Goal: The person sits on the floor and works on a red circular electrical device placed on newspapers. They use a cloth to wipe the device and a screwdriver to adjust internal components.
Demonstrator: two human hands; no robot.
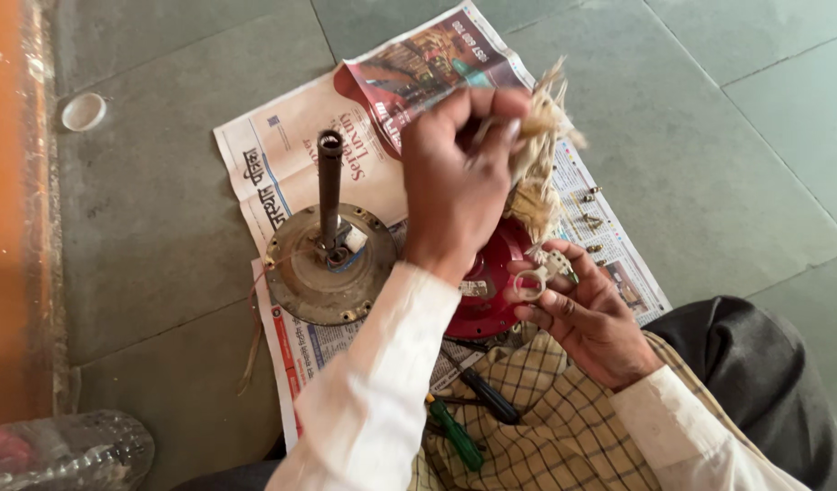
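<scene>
Head view: the left hand [455,182] is raised above the red round metal housing [491,291], fingers pinched on a frayed bundle of pale fibre strands [537,155]. The right hand [582,314], just beside the housing, holds a small white ring-shaped part [539,277] between its fingertips. Left of the housing, a rusty grey metal disc with upright shaft [323,264] rests on newspaper [282,155] spread on the floor.

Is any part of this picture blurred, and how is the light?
Head view: soft, even light, no hard shadows or glare; the left hand and the straw-coloured fibre bundle look slightly motion-blurred; the round metal motor cover appears sharp.
</scene>
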